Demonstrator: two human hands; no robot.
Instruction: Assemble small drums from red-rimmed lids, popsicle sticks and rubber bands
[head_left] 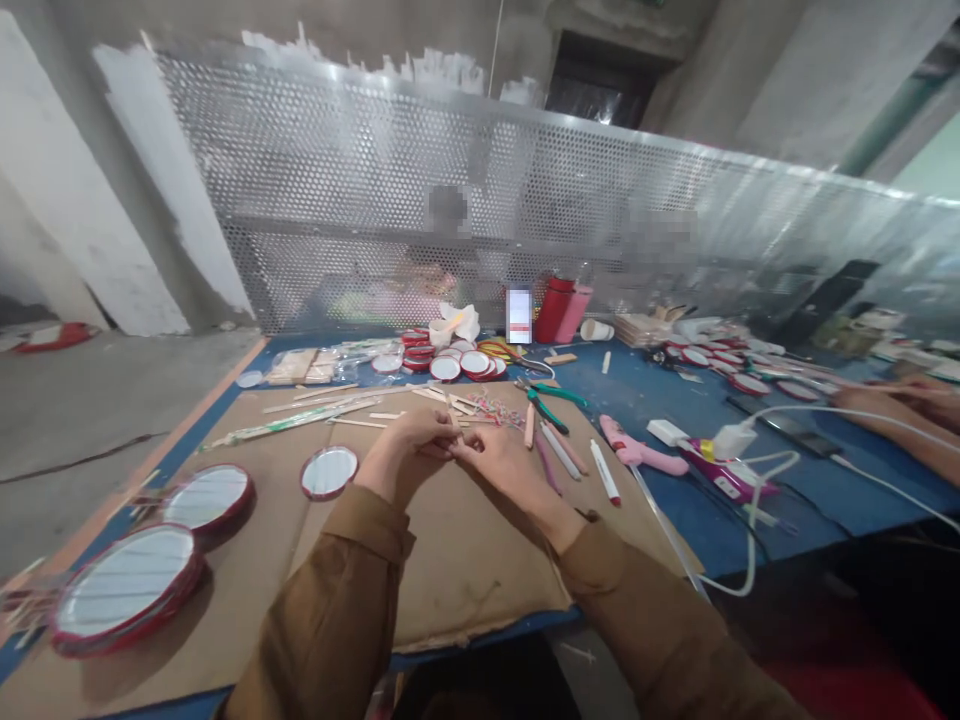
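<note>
"In the head view, where are the person's hands?"

"Over the cardboard (450, 585), toward its far edge. The left hand (416, 440) and the right hand (501, 458) meet at the fingertips, both grips bent and nearly closed. Whether some thin piece is pinched between them cannot be told; the spot is too small and partly hidden."

"And what lies closest to those fingers?"

"Loose pale sticks (355, 422), strewn along the cardboard's far edge just beyond and to the left of the hands. A tangle of coloured bits (499, 408) sits there too, just past the right hand."

"How much looks done?"

"Two larger red-rimmed discs (127, 585) seem furthest along. They lie by the left edge of the surface (626, 385), one toward its near left corner, and thin pieces show beside their left rims. A small disc (330, 472) lies alone between them and the left hand, with no such pieces visible."

"So what appears left?"

"A good deal, by the look of it. A heap of small red-rimmed discs (474, 363) waits near the far edge of the surface, and the sticks lie loose. The pink glue gun (641, 450) rests unheld by the cardboard's right edge. An exact count isn't safe; the heap overlaps itself."
</note>
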